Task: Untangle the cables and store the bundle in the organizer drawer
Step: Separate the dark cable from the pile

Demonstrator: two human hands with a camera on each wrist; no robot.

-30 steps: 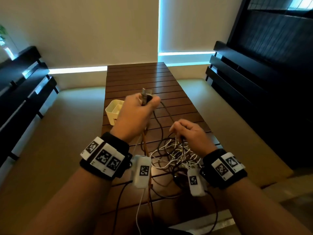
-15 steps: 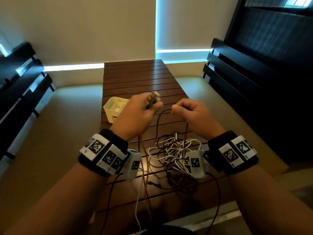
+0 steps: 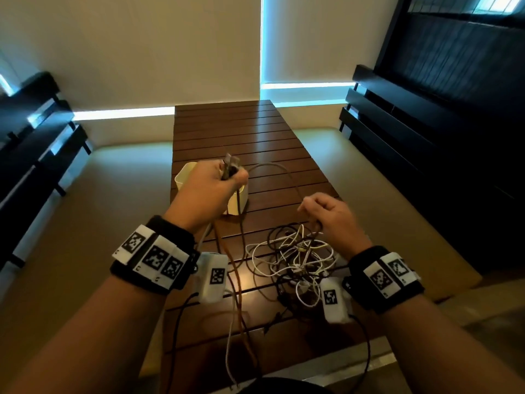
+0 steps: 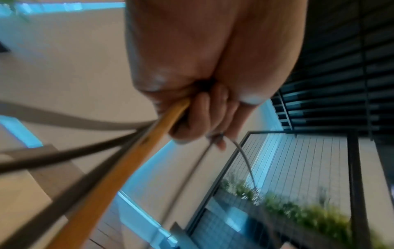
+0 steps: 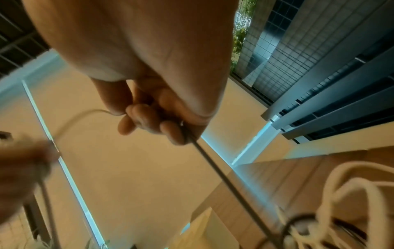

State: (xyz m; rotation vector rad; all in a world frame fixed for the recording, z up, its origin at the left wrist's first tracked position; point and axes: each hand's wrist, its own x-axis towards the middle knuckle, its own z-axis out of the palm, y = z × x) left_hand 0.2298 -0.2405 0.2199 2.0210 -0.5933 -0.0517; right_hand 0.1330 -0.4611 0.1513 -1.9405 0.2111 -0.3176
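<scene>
A tangle of white, black and brown cables [image 3: 295, 257] lies on the slatted wooden table [image 3: 244, 129] between my wrists. My left hand [image 3: 216, 186] is raised over the table and grips several cable ends, their plugs [image 3: 231, 163] sticking up from the fist; an orange cable [image 4: 119, 168] and dark ones run down from it. One grey cable [image 3: 281, 174] arcs from that fist to my right hand [image 3: 326, 214], whose curled fingers pinch it [image 5: 213, 161] just above the tangle. A cream organizer box [image 3: 184, 174] stands behind my left hand, mostly hidden.
The table is long and narrow, with beige cushioned seating [image 3: 99, 223] on both sides. Dark slatted benches [image 3: 412, 132] stand left and right. Loose cable ends [image 3: 235, 336] trail off the near table edge toward me.
My right hand rose from the tangle, then moved right and down, drawing the grey cable out into a wider arc. My left hand has kept its grip on the plugs.
</scene>
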